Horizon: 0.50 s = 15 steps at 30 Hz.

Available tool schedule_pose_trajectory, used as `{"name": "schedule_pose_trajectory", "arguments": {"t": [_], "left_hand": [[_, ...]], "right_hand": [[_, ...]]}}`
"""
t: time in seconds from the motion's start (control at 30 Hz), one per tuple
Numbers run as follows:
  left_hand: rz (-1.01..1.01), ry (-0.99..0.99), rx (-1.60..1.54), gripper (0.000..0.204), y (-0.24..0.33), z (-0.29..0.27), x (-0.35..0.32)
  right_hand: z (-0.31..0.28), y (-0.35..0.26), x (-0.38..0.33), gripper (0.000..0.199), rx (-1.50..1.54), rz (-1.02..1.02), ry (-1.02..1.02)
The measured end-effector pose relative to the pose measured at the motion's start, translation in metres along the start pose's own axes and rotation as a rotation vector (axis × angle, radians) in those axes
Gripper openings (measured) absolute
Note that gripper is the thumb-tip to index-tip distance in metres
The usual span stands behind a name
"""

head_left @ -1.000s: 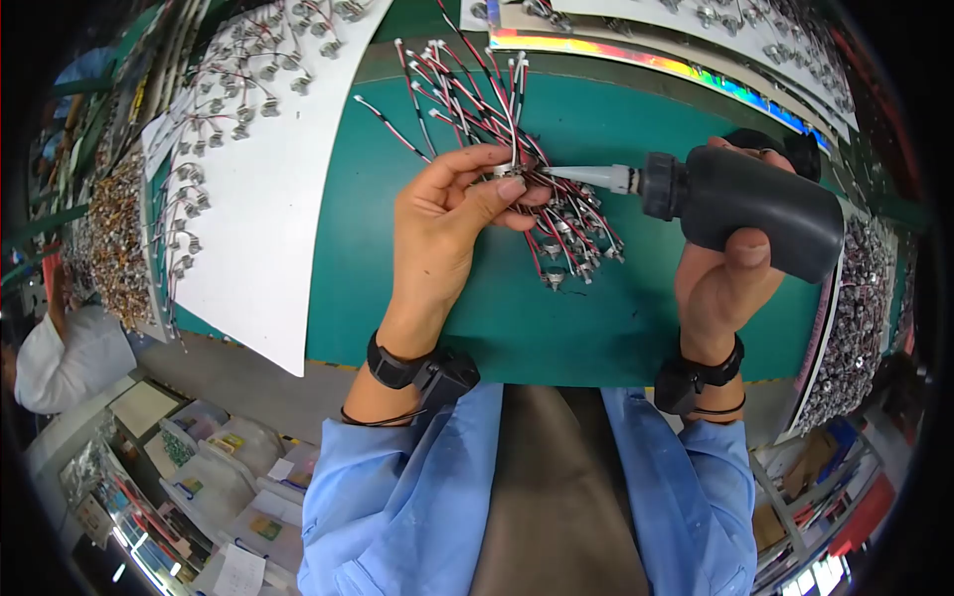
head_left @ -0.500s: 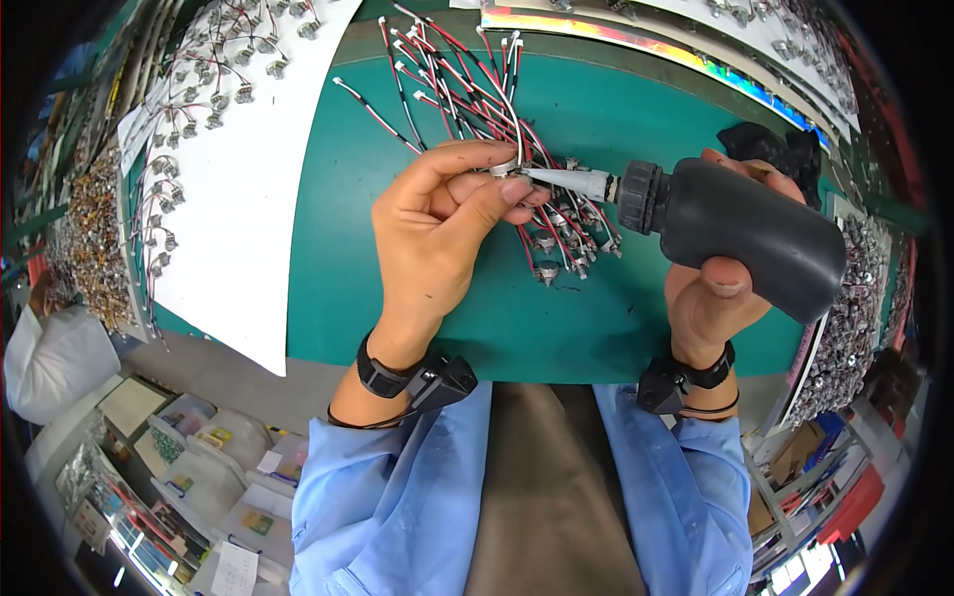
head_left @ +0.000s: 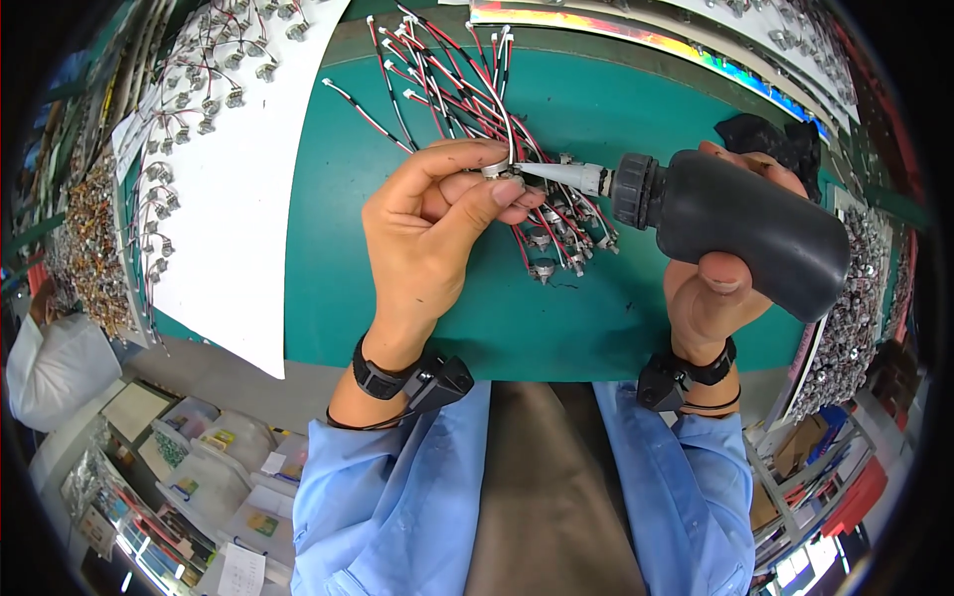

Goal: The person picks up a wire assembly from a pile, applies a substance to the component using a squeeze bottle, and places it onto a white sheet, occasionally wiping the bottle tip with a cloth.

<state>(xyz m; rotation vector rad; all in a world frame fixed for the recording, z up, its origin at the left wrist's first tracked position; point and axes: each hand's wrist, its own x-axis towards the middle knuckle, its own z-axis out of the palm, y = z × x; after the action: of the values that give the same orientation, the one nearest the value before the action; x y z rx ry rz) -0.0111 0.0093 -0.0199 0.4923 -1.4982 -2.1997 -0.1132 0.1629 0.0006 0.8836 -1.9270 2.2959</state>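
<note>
Looks like fine nozzle work on the small round silver metal part (head_left: 494,171) w/ thin wires; bottle contents can't be seen. Best way, imo: R hand (head_left: 717,293) aims the black plastic squeeze bottle (head_left: 750,228) from the wrist & presses gently, a little at a time, so the tapered translucent-white nozzle (head_left: 566,176) doesn't wander. Too hard a squeeze could flood the part or wet the L fingers, v. close to the tip. L hand (head_left: 417,238) should hold the part firm, wires clear of the tip; bracing the forearms would prob. help too.

Re position: part is pinched btwn L thumb & fingers, right at the fingertips, partly hidden by them. Nozzle tip is at its R side; touching or just off, can't tell. R hand is wrapped round the bottle, thumb on the near side, fingers on the far side; bottle lies tilted, cap end toward the L hand. Beyond the L fingers, a loose bunch of red, black & white wires w/ white connectors (head_left: 388,84) spreads over the flat green work surface (head_left: 343,288); more silver metal parts (head_left: 542,268) lie just right of the L hand.
</note>
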Motion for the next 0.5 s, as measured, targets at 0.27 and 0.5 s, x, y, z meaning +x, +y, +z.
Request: {"name": "schedule_pose_trajectory", "arguments": {"t": [0.27,0.5], "left_hand": [[0.004,0.004,0.000,0.019,-0.0005,-0.0007,-0.0003],[0.006,0.007,-0.032,0.019,-0.0020,-0.0009,-0.0007]], "right_hand": [[-0.0032,0.0010,-0.0013,0.077,0.002,-0.007,-0.009],[-0.0021,0.0015,-0.0015,0.076,0.011,-0.010,-0.014]]}}
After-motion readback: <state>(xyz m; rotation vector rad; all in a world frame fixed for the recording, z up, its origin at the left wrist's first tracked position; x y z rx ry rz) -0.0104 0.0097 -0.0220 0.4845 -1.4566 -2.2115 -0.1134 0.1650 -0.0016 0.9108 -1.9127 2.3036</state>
